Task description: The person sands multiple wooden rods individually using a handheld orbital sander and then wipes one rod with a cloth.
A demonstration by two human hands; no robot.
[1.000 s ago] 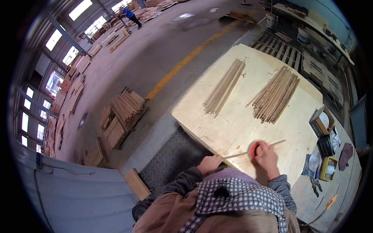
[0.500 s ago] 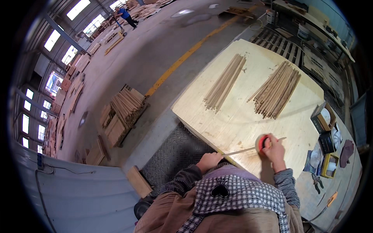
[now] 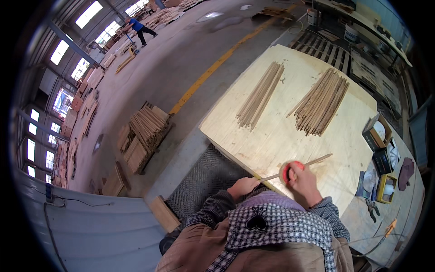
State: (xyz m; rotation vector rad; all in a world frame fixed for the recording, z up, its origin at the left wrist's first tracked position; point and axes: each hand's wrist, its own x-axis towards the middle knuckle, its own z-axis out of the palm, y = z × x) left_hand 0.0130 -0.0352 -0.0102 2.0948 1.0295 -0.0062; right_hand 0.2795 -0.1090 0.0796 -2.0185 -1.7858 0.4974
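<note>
Across the near edge of the pale wooden tabletop lies a thin wooden strip (image 3: 321,159), slanting up to the right. My left hand (image 3: 243,187) is closed around its near end, just off the table edge. In my right hand (image 3: 305,182) is a roll of tape (image 3: 284,172) with a red inner ring, the fingers gripping through its middle. The roll rests against the strip partway along it. Farther up the table are a narrow bundle of strips (image 3: 260,96) on the left and a thicker bundle of strips (image 3: 322,103) on the right.
Right of the tabletop (image 3: 226,122) are an open cardboard box (image 3: 372,135), a yellow box (image 3: 385,188), pliers (image 3: 373,209) and a dark cloth (image 3: 406,173). A pallet of stacked wood (image 3: 144,136) stands on the floor at left. Far off, a person in blue (image 3: 137,28) leans over a hand truck.
My right hand has slid the tape roll left along the strip, closer to my left hand. My left hand keeps its hold. The distant person has moved slightly left.
</note>
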